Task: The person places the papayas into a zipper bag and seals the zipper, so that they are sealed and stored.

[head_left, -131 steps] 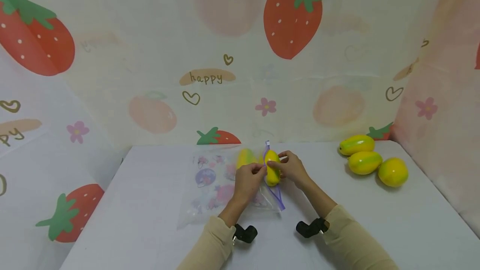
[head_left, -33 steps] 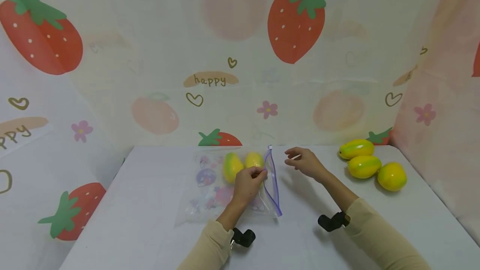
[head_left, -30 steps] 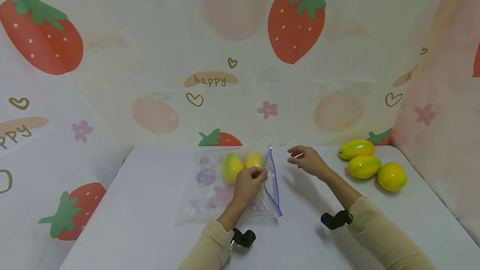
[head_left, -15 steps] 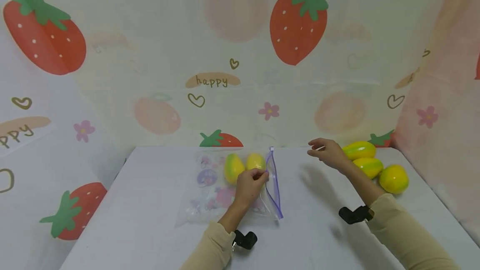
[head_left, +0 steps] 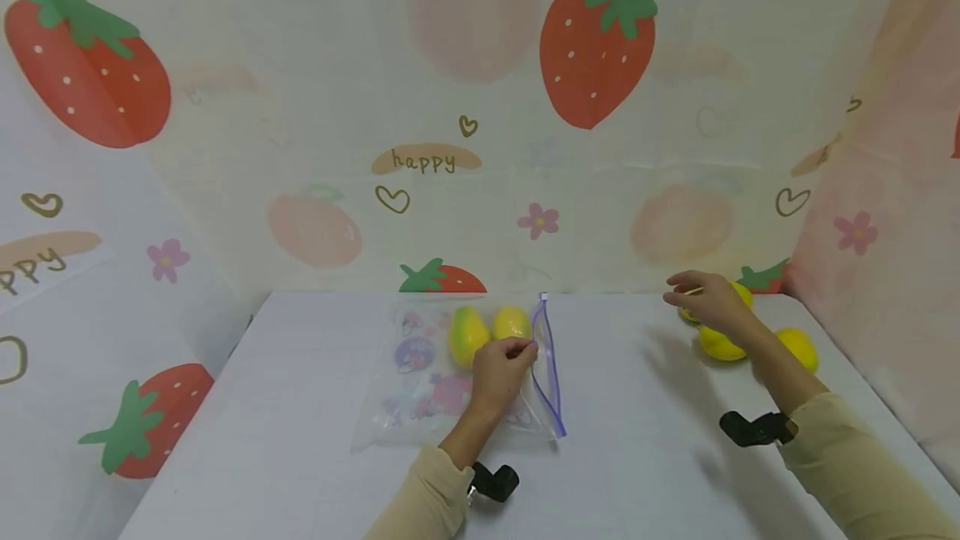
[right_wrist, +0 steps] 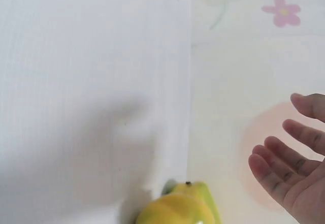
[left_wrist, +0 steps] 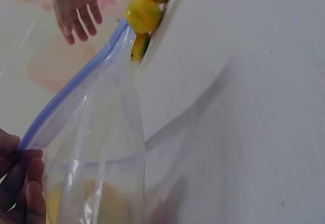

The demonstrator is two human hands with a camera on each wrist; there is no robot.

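My left hand pinches the purple zip edge of a clear printed zip bag, which lies on the table with its mouth toward the right. Inside the bag are two yellow-green papaya-shaped fruits. In the left wrist view, the fingers grip the purple zip strip. My right hand is in the air at the back right, fingers loosely spread and holding nothing. It partly covers a group of three similar yellow fruits. In the right wrist view, fruit shows below the open palm.
The white table backs onto a cloth wall printed with strawberries, and more cloth hangs at both sides. Black wrist cameras sit on both forearms, including a right one above the table.
My right hand first let go of a yellow fruit at the bag's mouth, leaving it inside, then moved right toward the loose fruits. My left hand keeps its pinch on the bag.
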